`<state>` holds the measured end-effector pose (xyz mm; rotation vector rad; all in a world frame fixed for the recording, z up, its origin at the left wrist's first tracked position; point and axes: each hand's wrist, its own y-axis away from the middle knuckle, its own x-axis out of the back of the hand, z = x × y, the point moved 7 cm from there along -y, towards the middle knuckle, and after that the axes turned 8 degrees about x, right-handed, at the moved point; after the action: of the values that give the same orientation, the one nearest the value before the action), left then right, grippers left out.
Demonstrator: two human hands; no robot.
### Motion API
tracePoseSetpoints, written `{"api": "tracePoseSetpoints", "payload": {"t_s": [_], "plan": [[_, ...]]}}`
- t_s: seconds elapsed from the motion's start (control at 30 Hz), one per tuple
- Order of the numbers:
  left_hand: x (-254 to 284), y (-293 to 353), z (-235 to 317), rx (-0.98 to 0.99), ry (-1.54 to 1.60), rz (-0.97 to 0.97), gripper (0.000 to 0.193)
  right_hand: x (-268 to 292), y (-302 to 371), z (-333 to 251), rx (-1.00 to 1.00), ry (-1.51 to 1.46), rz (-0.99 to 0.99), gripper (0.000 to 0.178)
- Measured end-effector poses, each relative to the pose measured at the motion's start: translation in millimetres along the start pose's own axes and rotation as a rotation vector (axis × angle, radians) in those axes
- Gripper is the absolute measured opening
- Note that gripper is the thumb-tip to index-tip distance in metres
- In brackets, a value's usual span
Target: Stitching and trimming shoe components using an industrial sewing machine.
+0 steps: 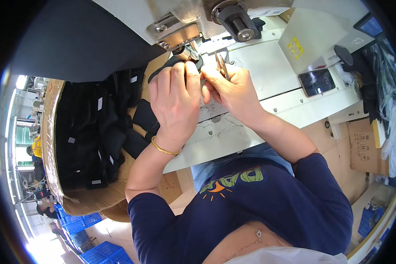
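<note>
- The black fabric piece (174,65) under my hands is small, dark and matte, bunched right below the sewing machine head (180,22).
- My left hand (176,99) lies over the piece with fingers curled down, pinching its edge just in front of the machine head.
- My right hand (233,90) is closed around a pair of small snips (222,66), whose tips point up toward the machine head.
- My fingers hide most of the piece, so I cannot tell its full shape or how it is folded.
- What shows of it runs roughly left to right along the white tabletop (268,75), from below the machine head out to the left.
- A cardboard box (53,132) of more black pieces sits well left of the machine head.
</note>
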<state>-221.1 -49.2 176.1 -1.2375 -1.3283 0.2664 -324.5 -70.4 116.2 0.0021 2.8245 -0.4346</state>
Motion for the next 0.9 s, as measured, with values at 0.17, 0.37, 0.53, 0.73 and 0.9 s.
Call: {"api": "tracePoseSetpoints", "payload": {"t_s": [0.17, 0.37, 0.53, 0.73, 0.9], "plan": [[4.5, 13.5, -2.7, 0.103, -0.193, -0.193, 0.035, 1.2, -0.8, 1.5, 0.002, -0.022, -0.019, 0.023], [28.9, 23.5, 13.8, -0.036, 0.14, 0.055, 0.032, 5.8, 0.9, 5.1, -0.032, -0.027, -0.031, 0.034], [23.0, 17.6, 16.5, -0.065, 0.184, 0.108, 0.032, 8.8, 2.5, -0.1, -0.022, -0.076, 0.053, 0.035], [8.9, 5.8, 9.7, -0.039, 0.189, 0.101, 0.031, 6.2, 2.4, 0.1, -0.006, -0.073, 0.017, 0.035], [-1.0, -1.7, 5.5, -0.016, 0.186, 0.059, 0.032, 6.0, 1.4, -1.3, -0.013, -0.069, 0.023, 0.035]]}}
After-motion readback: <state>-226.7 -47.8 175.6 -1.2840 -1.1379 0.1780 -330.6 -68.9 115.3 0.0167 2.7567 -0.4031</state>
